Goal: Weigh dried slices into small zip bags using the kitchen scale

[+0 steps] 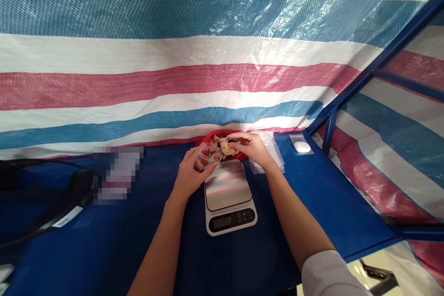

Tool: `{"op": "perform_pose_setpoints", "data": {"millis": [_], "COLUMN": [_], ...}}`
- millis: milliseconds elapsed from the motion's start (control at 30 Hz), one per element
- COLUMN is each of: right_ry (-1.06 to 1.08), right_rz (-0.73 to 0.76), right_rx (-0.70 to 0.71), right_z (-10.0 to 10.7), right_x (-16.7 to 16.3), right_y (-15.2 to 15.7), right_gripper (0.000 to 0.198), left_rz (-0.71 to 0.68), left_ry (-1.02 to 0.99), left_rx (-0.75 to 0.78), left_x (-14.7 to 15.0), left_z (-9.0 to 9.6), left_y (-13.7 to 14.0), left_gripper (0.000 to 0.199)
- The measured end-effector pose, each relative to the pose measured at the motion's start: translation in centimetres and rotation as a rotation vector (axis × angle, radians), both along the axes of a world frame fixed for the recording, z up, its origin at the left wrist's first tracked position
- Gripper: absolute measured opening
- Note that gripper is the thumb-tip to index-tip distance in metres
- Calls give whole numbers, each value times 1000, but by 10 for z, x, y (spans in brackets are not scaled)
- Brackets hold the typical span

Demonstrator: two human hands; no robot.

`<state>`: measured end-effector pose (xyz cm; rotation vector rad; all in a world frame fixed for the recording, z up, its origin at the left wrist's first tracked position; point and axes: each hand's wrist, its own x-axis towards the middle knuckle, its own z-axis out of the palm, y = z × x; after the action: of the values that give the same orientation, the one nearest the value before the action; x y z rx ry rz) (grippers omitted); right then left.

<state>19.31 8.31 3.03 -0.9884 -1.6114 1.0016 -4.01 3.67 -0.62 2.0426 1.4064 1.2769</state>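
Note:
My left hand [190,172] is closed around a small transparent plastic cup [210,153], tilted above the back left corner of a kitchen scale. Inside the cup are some brownish pieces. Between the fingers of my right hand [251,147] is a pale tan dried slice [227,148], right beside the cup's rim. Both hands are over an opened red plastic bag [204,138] of similar dried slices, partly hidden by my fingers. In front of the bag lies the white kitchen scale [229,187], its metal plate bare and its display dark.
Transparent zip bags [272,152] lie right of the red bag. Farther right, a white oval object [302,147] rests on a small plastic bag. A black strap-like item [74,192] and a pixelated patch are at left. Striped sheeting [173,88] hangs behind the blue table [322,203].

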Motion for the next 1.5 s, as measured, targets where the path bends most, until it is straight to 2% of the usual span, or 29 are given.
{"op": "perform_pose_setpoints", "data": {"millis": [133,233,400,567,700,867,1000,1300,1400,1500], "right_ry": [88,71,-129,-385,-460,-406,-344,-510,-414,-187], "right_rz": [-1,66,166,134,132,174,156,135,111,101], "right_rx": [7,50,176,266,297,287,250,277,232,173], "right_z": [17,25,27,30,32,30,29,32,29,25], "right_x": [-1,-7,-22,-32,-37,-38,-36,-42,-38,-29], "right_y": [-8,-16,-22,-26,-29,-30,-31,-34,-33,-31], "right_gripper": [28,26,21,24,32,26,22,16,15,12], "left_rz": [-21,-44,-79,-74,-72,-45,6,-3,-13,-41], "left_ry": [7,2,-18,-2,-10,-24,-52,47,87,129], "left_rx": [-50,-49,-30,34,42,102,90,129,153,135], "left_x": [1,4,9,12,13,11,9,15,16,13], "left_z": [3,5,7,9,8,5,2,3,4,7], "left_y": [-2,-3,-5,-6,-5,-3,-2,-5,-7,-10], "left_gripper": [63,64,65,60,55,55,60,63,66,71]}}
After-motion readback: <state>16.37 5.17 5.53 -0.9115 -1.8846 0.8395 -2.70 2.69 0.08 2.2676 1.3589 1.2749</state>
